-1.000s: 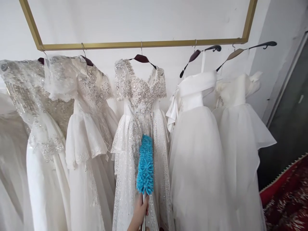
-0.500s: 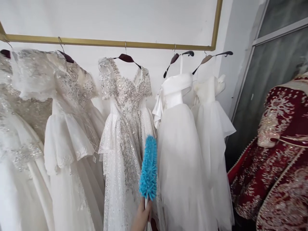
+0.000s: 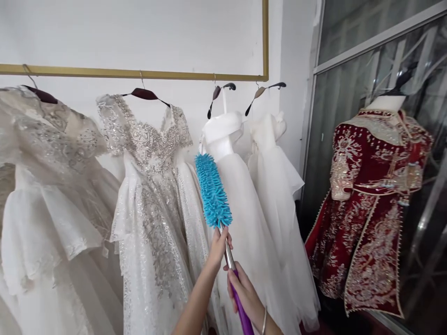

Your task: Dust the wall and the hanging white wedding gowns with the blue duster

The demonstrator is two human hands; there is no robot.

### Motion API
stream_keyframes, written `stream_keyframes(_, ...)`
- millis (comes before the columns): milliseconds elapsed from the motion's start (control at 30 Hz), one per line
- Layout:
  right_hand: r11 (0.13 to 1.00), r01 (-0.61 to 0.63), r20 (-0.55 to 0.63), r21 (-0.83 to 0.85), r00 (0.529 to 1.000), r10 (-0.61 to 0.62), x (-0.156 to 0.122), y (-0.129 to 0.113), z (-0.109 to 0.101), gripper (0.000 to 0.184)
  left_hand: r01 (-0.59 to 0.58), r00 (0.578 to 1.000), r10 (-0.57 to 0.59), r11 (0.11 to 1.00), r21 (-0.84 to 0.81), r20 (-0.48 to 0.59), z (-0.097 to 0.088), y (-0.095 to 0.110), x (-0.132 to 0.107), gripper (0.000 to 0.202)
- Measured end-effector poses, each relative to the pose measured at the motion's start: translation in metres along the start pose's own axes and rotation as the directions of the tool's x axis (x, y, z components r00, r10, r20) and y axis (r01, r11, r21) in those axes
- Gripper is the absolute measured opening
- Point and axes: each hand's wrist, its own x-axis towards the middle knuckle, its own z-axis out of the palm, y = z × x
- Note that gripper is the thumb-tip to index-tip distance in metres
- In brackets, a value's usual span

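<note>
Before the white gowns (image 3: pixel 244 195), left hand (image 3: pixel 219 244) and right hand (image 3: pixel 244 293) both clasping the raised duster (image 3: pixel 213 190).

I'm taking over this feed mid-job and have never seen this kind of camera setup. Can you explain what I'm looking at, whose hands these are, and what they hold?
There is no machine here: the single view comes from a camera on a person's head, looking forward and down. The left hand grips the metal shaft and the right hand the purple handle of a blue duster. Its fluffy head sits in front of a plain white dress, beside a beaded dress. The dresses hang from a gold rail. At the right, a red embroidered gown stands on a mannequin.
</note>
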Motion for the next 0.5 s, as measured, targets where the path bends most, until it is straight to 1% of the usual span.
stream_keyframes(67, 0.999, -0.034, 0.034, -0.021, 0.999, 0.035, 0.007, -0.014, -0.033, 0.056, 0.037, 0.999, -0.038, 0.997, -0.062, -0.023, 0.022, -0.015, 0.014, 0.044)
stream_keyframes(133, 0.995, -0.088, 0.063, -0.045, 0.994, 0.09, 0.011, -0.018, -0.066, 0.056, 0.111, 0.993, -0.116, 0.987, -0.114, -0.034, 0.042, -0.038, 0.022, 0.046)
stream_keyframes(200, 0.986, -0.151, 0.084, -0.077, 0.984, 0.157, 0.012, -0.011, -0.096, 0.054, 0.192, 0.978, -0.203, 0.965, -0.18, -0.049, 0.061, -0.067, 0.025, 0.05)
stream_keyframes(267, 0.969, -0.221, 0.104, -0.108, 0.967, 0.232, 0.01, 0.004, -0.123, 0.052, 0.254, 0.956, -0.283, 0.932, -0.257, -0.079, 0.078, -0.102, 0.022, 0.053)
stream_keyframes(333, 0.947, -0.299, 0.121, -0.116, 0.942, 0.313, 0.006, 0.023, -0.146, 0.049, 0.312, 0.921, -0.368, 0.893, -0.323, -0.129, 0.092, -0.139, 0.014, 0.055)
stream_keyframes(400, 0.922, -0.366, 0.116, -0.128, 0.917, 0.38, 0.0, 0.041, -0.164, 0.044, 0.371, 0.869, -0.459, 0.852, -0.37, -0.184, 0.103, -0.174, 0.003, 0.056)
stream_keyframes(433, 0.911, -0.384, 0.099, -0.149, 0.911, 0.4, -0.004, 0.048, -0.172, 0.041, 0.393, 0.838, -0.5, 0.83, -0.396, -0.217, 0.108, -0.191, -0.003, 0.056)
stream_keyframes(500, 0.901, -0.383, 0.06, -0.204, 0.914, 0.402, -0.015, 0.055, -0.184, 0.035, 0.397, 0.786, -0.55, 0.799, -0.452, -0.281, 0.118, -0.221, -0.016, 0.056)
